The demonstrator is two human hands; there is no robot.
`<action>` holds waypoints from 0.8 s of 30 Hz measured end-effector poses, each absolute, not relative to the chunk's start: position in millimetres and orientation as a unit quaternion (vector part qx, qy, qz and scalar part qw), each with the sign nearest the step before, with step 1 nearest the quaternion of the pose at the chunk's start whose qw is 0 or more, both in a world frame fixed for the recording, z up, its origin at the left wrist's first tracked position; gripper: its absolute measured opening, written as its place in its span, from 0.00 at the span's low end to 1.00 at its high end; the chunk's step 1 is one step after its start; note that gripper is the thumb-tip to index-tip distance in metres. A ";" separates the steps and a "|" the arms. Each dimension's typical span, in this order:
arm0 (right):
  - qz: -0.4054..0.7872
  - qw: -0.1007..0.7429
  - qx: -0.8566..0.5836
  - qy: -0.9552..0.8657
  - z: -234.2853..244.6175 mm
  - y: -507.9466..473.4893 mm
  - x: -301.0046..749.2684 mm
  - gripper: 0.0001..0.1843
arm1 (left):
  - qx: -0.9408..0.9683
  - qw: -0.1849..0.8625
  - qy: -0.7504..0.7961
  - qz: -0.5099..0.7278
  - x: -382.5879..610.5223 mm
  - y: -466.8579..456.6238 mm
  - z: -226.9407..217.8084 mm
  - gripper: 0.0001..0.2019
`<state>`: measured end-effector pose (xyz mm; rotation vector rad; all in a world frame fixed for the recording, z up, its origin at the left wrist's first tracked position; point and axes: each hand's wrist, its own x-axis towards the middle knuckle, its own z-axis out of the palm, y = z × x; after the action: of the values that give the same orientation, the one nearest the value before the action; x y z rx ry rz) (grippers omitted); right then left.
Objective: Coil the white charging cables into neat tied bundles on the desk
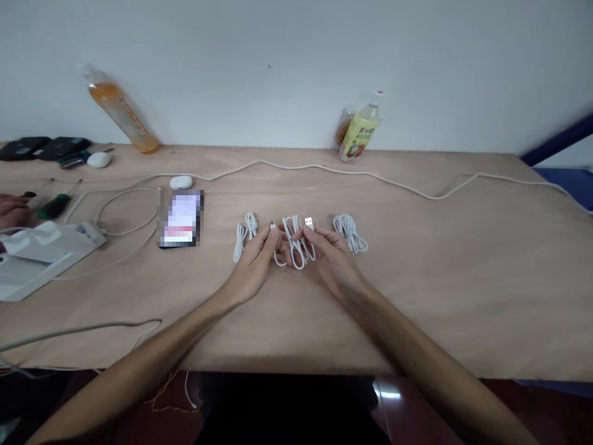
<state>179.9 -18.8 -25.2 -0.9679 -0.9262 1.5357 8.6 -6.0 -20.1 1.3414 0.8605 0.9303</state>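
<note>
A coiled white USB cable [296, 244] hangs between my two hands, above the table. My left hand [254, 259] pinches its smaller plug end between thumb and finger. At the other end, my right hand [334, 256] grips the wide USB plug [309, 221], with its metal tip pointing away from me. Some of the fingers behind the coil are partly hidden. Left of my left hand lie white coiled cables [239, 241] on the table. Another white cable bundle [351, 233] rests just beyond my right hand.
A phone [183, 217] and a white earbud case [181, 182] lie left. An orange drink bottle [123, 117] and a yellow-labelled bottle [361, 133] lean at the wall. A long white cord [315, 167] crosses the table. Another person's hand [13, 210] is at far left, near a white box [69, 262].
</note>
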 end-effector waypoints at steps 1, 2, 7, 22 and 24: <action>0.640 0.527 -0.408 -0.383 -25.5 -18.5 180.2 0.22 | 0.573 0.613 0.368 0.400 8.6 -5.7 -20.8 0.24; 0.637 0.530 -0.411 -0.379 -25.6 -18.3 180.2 0.22 | 0.569 0.618 0.365 0.401 8.5 -5.3 -21.5 0.25; 0.627 0.560 -0.398 -0.368 -25.4 -17.3 178.6 0.21 | 0.563 0.579 0.375 0.455 7.0 -0.5 -27.7 0.24; 0.635 0.554 -0.396 -0.366 -31.9 -16.2 180.6 0.22 | 0.548 0.570 0.381 0.479 6.0 2.7 -20.8 0.21; 0.626 0.564 -0.402 -0.357 -30.2 -16.3 180.8 0.21 | 0.531 0.583 0.389 0.475 6.4 3.0 -20.6 0.18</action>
<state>180.8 -16.3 -30.2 -0.9468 -0.8406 1.4733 6.4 3.0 -20.6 1.2403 0.9082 1.1091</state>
